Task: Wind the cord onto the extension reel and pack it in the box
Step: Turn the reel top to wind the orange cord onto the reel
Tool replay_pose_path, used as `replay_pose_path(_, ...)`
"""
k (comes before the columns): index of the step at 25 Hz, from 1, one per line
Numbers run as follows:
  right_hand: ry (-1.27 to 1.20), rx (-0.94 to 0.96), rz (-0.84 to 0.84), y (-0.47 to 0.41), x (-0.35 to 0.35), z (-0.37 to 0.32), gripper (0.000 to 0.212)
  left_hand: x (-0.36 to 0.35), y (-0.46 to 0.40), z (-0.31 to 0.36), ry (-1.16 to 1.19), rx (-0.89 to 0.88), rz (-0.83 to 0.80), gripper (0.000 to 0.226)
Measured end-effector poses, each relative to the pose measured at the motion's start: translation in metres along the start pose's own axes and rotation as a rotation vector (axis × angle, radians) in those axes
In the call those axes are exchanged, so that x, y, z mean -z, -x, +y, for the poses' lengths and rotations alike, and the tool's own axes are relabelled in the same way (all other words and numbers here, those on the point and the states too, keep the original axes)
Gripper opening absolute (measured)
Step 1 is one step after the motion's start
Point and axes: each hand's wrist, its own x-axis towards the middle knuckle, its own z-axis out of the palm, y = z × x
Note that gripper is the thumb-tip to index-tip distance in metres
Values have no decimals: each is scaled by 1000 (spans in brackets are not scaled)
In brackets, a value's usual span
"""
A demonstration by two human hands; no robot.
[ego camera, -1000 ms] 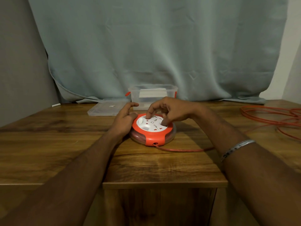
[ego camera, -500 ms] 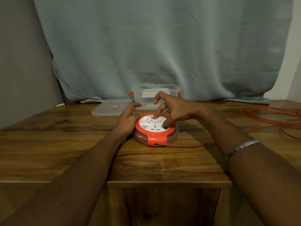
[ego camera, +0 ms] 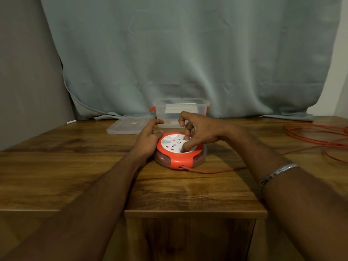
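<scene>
An orange and white extension reel lies flat on the wooden table. My left hand presses against its left rim and steadies it. My right hand rests on the white top disc, fingertips pushed into its face. The orange cord leaves the reel's front slot and runs right under my right forearm to loose loops at the table's right edge. A clear plastic box with orange clips stands open just behind the reel.
The box's clear lid lies flat to the left of the box. A grey-green curtain hangs behind the table. The table's front edge is stepped, with a narrower section jutting toward me.
My right hand has turned on the reel's top disc, fingers shifting round. The cord stretch in front of the reel has pulled straighter and shorter. My left hand stays on the rim.
</scene>
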Motion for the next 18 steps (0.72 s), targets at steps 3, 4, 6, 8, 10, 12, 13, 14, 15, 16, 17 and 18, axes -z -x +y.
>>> replay_pose_path(3,98,22,22,-3,-4,-4,41,0,1,1,5,-2,-4,33)
replay_pose_path(4,118,32,23,-3,-5,-5,36,0,1,1,1,-5,-4,33)
replay_pose_path(6,151,30,19,-4,-8,-7,34,0,0,1,-4,-11,-1,33)
replay_pose_path(8,191,20,29,-6,-12,-9,39,0,0,1,-5,-16,-2,33)
replay_pose_path(10,199,23,57,-7,-14,-12,45,0,-1,-1,4,-12,-13,34)
replay_pose_path(12,156,58,104,-6,-14,-12,41,0,-1,-2,28,-5,-17,35)
replay_pose_path(13,113,85,130,-4,-12,-12,32,-1,-1,-2,36,-2,-17,35)
replay_pose_path(14,64,112,142,-3,-9,-11,19,-1,0,-1,36,-2,-16,34)
replay_pose_path(15,12,130,135,-2,-6,-9,20,0,0,-1,28,-3,-16,34)
replay_pose_path(16,-35,130,109,0,-2,-8,35,0,0,0,19,-3,-14,33)
replay_pose_path(17,-61,118,67,1,0,-8,49,0,0,0,12,-2,-12,33)
replay_pose_path(18,-67,94,21,0,2,-6,60,0,0,0,10,-2,-11,34)
